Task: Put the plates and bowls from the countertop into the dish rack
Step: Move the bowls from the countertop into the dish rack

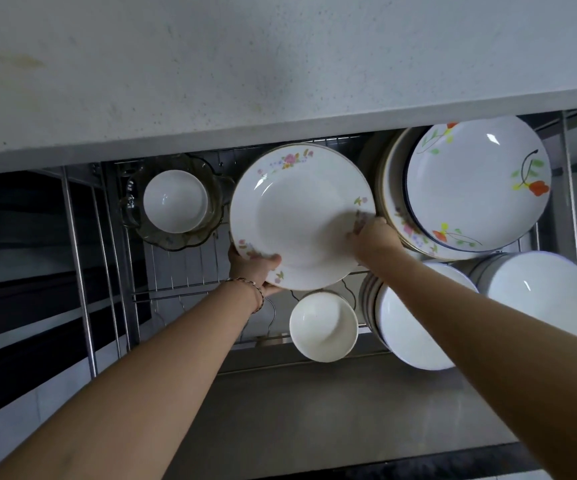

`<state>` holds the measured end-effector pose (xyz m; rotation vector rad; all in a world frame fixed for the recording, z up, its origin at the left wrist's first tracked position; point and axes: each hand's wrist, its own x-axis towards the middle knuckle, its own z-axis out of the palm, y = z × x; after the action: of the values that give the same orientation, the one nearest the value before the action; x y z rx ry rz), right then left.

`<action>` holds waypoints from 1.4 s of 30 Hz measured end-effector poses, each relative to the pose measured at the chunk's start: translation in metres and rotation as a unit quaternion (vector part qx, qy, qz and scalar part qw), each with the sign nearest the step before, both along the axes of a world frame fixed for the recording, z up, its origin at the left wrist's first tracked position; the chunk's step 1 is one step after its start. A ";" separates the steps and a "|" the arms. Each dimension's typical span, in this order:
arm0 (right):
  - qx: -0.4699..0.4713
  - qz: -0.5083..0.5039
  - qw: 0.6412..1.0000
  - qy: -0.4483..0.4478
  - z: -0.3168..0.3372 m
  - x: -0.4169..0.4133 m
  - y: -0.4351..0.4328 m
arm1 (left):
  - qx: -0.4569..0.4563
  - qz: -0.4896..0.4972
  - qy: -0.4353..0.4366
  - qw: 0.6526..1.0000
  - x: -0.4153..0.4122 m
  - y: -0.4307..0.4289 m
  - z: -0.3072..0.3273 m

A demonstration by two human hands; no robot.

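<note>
Both hands were on the pink-flowered plate (301,216), which sat dead center in the wire dish rack (176,271). The left hand (254,271) pinched its rim at about 7 o'clock, thumb on the face, with a bracelet (250,289) on that wrist. The right hand (372,237) clamped the rim at about 4 o'clock. At 3 o'clock from the plate, a stack of plates (398,202) leaned with an orange-flowered plate (477,181) in front. At 9 o'clock a small white bowl (175,201) sat inside a glass bowl (217,192). Another white bowl (323,327) was at 6 o'clock, and stacked white bowls (408,327) at 5.
</note>
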<state>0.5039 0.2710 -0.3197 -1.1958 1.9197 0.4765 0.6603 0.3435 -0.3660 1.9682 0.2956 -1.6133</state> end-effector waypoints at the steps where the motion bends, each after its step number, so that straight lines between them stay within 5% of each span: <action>1: 0.012 -0.019 1.000 -0.010 -0.005 0.001 -0.001 | 0.001 0.000 0.001 1.000 -0.001 0.001 0.000; 7: -0.023 -0.049 0.998 -0.015 -0.015 -0.001 0.002 | -0.008 0.006 0.000 1.000 -0.009 0.015 -0.006; 12: -0.037 -0.036 0.998 -0.020 -0.017 -0.008 0.005 | -0.035 -0.199 -0.077 0.976 -0.017 0.038 0.014; 14: -0.040 -0.018 0.999 -0.013 -0.016 -0.009 0.007 | -0.007 -0.307 -0.065 0.949 -0.025 0.055 0.017; 17: -0.040 0.006 0.999 -0.004 -0.012 -0.011 0.011 | 0.037 -0.521 -0.040 0.852 -0.035 0.076 0.018; 19: -0.041 0.021 0.999 -0.002 -0.010 -0.012 0.015 | 0.033 -0.575 -0.072 0.814 -0.042 0.082 0.016; 28: -0.032 0.099 0.994 0.018 0.009 -0.011 0.021 | 0.045 -0.615 -0.133 0.776 -0.061 0.070 0.021; 42: -0.027 0.201 0.979 -0.029 0.071 -0.021 0.011 | 0.042 -0.576 -0.116 0.808 -0.051 0.058 0.073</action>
<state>0.4834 0.2817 -0.2490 -1.6264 1.6500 0.5959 0.6097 0.4019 -0.2927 2.5516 -1.1798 -1.9353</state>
